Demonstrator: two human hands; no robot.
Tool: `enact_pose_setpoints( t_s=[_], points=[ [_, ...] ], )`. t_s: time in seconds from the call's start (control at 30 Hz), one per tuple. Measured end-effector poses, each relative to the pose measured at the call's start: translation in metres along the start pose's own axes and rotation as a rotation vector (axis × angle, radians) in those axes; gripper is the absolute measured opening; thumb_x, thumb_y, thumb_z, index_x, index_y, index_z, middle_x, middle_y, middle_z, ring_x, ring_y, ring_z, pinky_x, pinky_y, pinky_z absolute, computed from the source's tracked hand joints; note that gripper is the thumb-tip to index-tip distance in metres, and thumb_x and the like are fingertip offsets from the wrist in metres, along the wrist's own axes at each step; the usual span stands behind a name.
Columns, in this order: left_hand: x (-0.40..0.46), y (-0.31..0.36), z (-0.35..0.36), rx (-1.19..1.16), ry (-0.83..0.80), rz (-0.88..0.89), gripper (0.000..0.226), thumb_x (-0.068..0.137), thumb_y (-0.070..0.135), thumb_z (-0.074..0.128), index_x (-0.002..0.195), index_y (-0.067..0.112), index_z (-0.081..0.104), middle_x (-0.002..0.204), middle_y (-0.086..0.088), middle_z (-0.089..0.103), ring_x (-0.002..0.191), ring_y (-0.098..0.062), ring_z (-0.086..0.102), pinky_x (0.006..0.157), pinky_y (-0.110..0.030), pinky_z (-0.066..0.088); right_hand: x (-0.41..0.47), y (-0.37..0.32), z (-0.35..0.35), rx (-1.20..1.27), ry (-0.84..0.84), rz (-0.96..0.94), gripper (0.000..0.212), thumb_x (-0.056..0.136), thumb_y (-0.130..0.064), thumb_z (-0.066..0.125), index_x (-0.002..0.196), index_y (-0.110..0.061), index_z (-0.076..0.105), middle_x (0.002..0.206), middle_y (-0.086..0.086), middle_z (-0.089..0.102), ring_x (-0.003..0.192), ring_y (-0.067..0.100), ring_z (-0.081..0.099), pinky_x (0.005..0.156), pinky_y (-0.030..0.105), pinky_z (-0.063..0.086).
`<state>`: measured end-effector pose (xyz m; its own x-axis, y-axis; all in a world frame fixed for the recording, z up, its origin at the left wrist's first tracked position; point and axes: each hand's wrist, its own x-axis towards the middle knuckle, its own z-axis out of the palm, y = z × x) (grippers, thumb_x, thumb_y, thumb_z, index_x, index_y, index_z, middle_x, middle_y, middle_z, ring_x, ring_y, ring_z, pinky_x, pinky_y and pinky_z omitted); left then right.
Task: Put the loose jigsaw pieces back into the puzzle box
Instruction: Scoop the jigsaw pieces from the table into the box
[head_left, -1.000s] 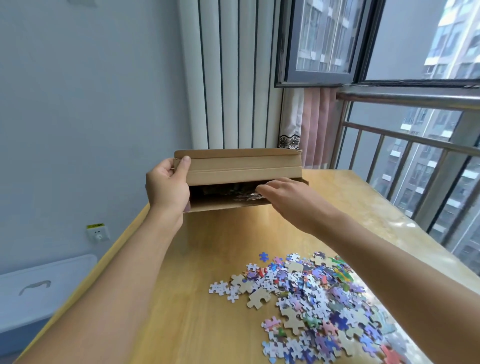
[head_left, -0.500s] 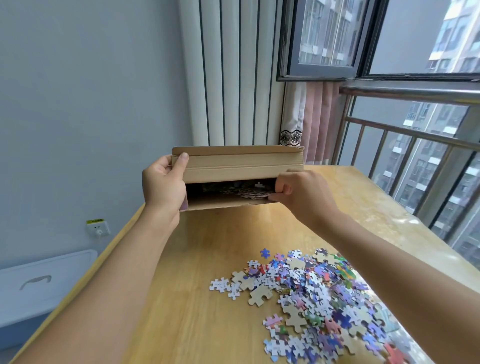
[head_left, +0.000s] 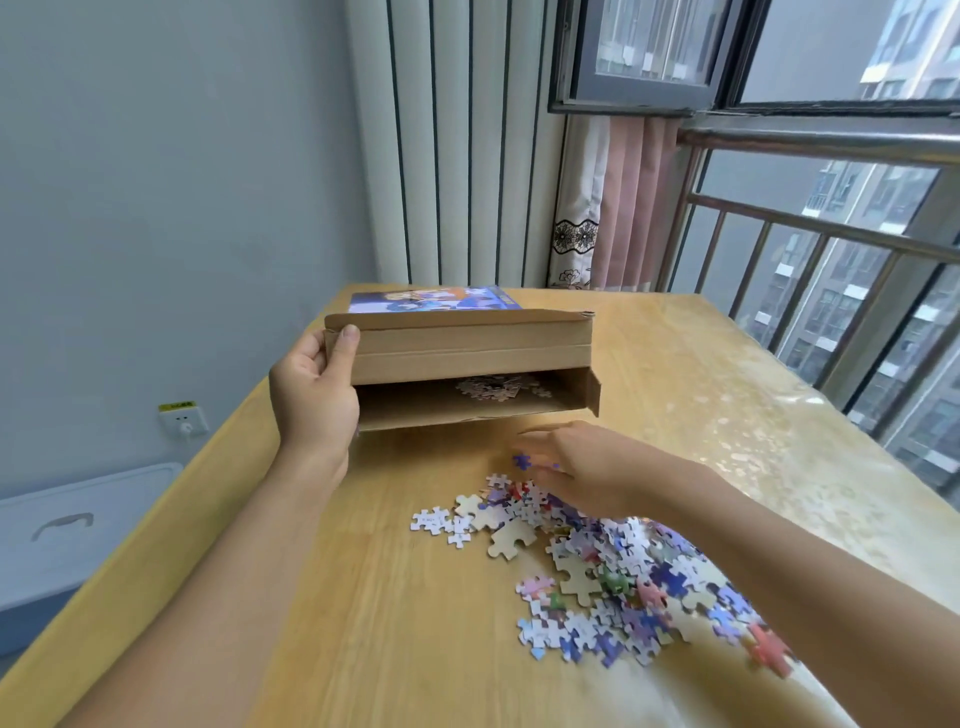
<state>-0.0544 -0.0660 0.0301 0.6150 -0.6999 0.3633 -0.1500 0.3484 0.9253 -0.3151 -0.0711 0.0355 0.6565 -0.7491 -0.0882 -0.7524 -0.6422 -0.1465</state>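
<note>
My left hand grips the left end of the brown cardboard puzzle box, thumb on its front flap. The box faces me with its mouth open, and several pieces lie inside it. A pile of loose jigsaw pieces is spread on the wooden table to the right. My right hand reaches down over the far end of the pile, fingers extended and blurred, touching pieces near a single blue piece. I see nothing gripped in it.
A printed box lid or picture sheet lies behind the box. A metal railing and window run along the table's right side. A pale storage bin and a wall socket sit at the lower left.
My right hand has left the box mouth and dropped to the pile's far end. The box now sits lower and tilted, showing its inside and the printed sheet behind.
</note>
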Motion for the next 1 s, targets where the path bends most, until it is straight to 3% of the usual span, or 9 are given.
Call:
enact_pose_setpoints(
  t_s=[0.07, 0.13, 0.3, 0.4, 0.47, 0.57, 0.7, 0.83, 1.0],
  points=[
    [-0.005, -0.012, -0.002, -0.027, -0.001, -0.004, 0.021, 0.1, 0.034, 0.061, 0.084, 0.021, 0.063, 0.08, 0.007, 0.065, 0.067, -0.013, 0.045, 0.062, -0.034, 0.037, 0.003, 0.001, 0.008, 0.041, -0.057, 0.072, 0.054, 0.105, -0.042, 0.039, 0.147, -0.01, 0.046, 0.151, 0.008, 0.049, 0.134, 0.025, 0.049, 0.111, 0.039, 0.04],
    [-0.009, -0.023, -0.004, -0.043, -0.012, -0.008, 0.023, 0.097, 0.039, 0.062, 0.088, 0.018, 0.061, 0.086, 0.001, 0.061, 0.079, -0.014, 0.047, 0.071, -0.036, 0.037, 0.004, -0.001, 0.013, 0.085, -0.058, 0.064, 0.06, 0.103, -0.046, 0.042, 0.148, -0.007, 0.045, 0.155, 0.007, 0.044, 0.139, 0.025, 0.044, 0.115, 0.039, 0.036],
    [-0.016, -0.041, -0.013, 0.01, -0.024, 0.012, 0.048, 0.093, 0.047, 0.06, 0.09, -0.001, 0.057, 0.085, 0.0, 0.055, 0.079, -0.015, 0.045, 0.071, -0.035, 0.037, -0.006, -0.005, 0.016, 0.112, -0.011, -0.01, 0.038, 0.09, -0.038, 0.06, 0.121, -0.019, 0.071, 0.122, -0.003, 0.07, 0.108, 0.016, 0.063, 0.095, 0.038, 0.052],
    [-0.026, -0.045, -0.014, 0.074, -0.027, 0.0, 0.028, 0.1, 0.039, 0.057, 0.086, 0.015, 0.057, 0.079, 0.006, 0.06, 0.065, -0.015, 0.047, 0.062, -0.037, 0.041, -0.017, -0.003, 0.009, 0.223, 0.023, -0.015, 0.032, 0.093, -0.029, 0.063, 0.123, -0.022, 0.071, 0.119, -0.011, 0.071, 0.106, 0.005, 0.064, 0.094, 0.032, 0.052],
    [-0.032, -0.043, -0.011, 0.13, 0.004, 0.031, 0.013, 0.103, 0.032, 0.056, 0.098, 0.02, 0.058, 0.091, 0.006, 0.066, 0.079, -0.013, 0.061, 0.073, -0.033, 0.05, -0.027, 0.006, 0.0, 0.279, 0.047, 0.043, 0.038, 0.092, -0.032, 0.067, 0.129, -0.023, 0.068, 0.125, -0.011, 0.068, 0.112, 0.004, 0.063, 0.098, 0.03, 0.052],
    [-0.039, -0.039, -0.005, 0.239, 0.035, 0.067, 0.015, 0.104, 0.027, 0.054, 0.111, 0.015, 0.055, 0.107, 0.002, 0.065, 0.099, -0.016, 0.062, 0.075, -0.01, 0.044, -0.05, 0.026, -0.016, 0.238, 0.023, 0.241, 0.07, 0.075, -0.061, 0.077, 0.137, -0.036, 0.058, 0.141, -0.011, 0.058, 0.124, 0.012, 0.057, 0.107, 0.038, 0.046],
    [-0.046, -0.036, -0.001, 0.296, -0.006, 0.076, 0.031, 0.099, 0.028, 0.063, 0.126, 0.014, 0.054, 0.125, -0.008, 0.062, 0.122, -0.023, 0.054, 0.089, -0.02, 0.04, -0.078, 0.053, -0.025, 0.184, -0.227, 0.607, 0.147, 0.036, -0.083, 0.079, 0.16, -0.033, 0.016, 0.165, -0.008, 0.024, 0.151, 0.022, 0.025, 0.122, 0.047, 0.025],
    [-0.044, -0.038, -0.002, 0.336, -0.029, 0.125, 0.027, 0.099, 0.031, 0.062, 0.117, 0.012, 0.061, 0.105, 0.0, 0.065, 0.092, -0.018, 0.056, 0.076, -0.025, 0.04, -0.078, 0.05, -0.022, 0.24, -0.374, 0.575, 0.16, 0.027, -0.086, 0.076, 0.161, -0.031, 0.007, 0.167, -0.006, 0.019, 0.153, 0.024, 0.02, 0.123, 0.049, 0.021],
    [-0.037, -0.042, -0.005, 0.29, -0.048, 0.121, 0.022, 0.095, 0.041, 0.061, 0.101, 0.02, 0.062, 0.092, 0.006, 0.066, 0.081, -0.022, 0.059, 0.076, -0.053, 0.056, -0.062, 0.023, -0.01, 0.192, -0.279, 0.376, 0.138, 0.049, -0.075, 0.084, 0.159, -0.039, 0.01, 0.165, -0.011, 0.024, 0.15, 0.019, 0.027, 0.12, 0.044, 0.028]
  ],
)
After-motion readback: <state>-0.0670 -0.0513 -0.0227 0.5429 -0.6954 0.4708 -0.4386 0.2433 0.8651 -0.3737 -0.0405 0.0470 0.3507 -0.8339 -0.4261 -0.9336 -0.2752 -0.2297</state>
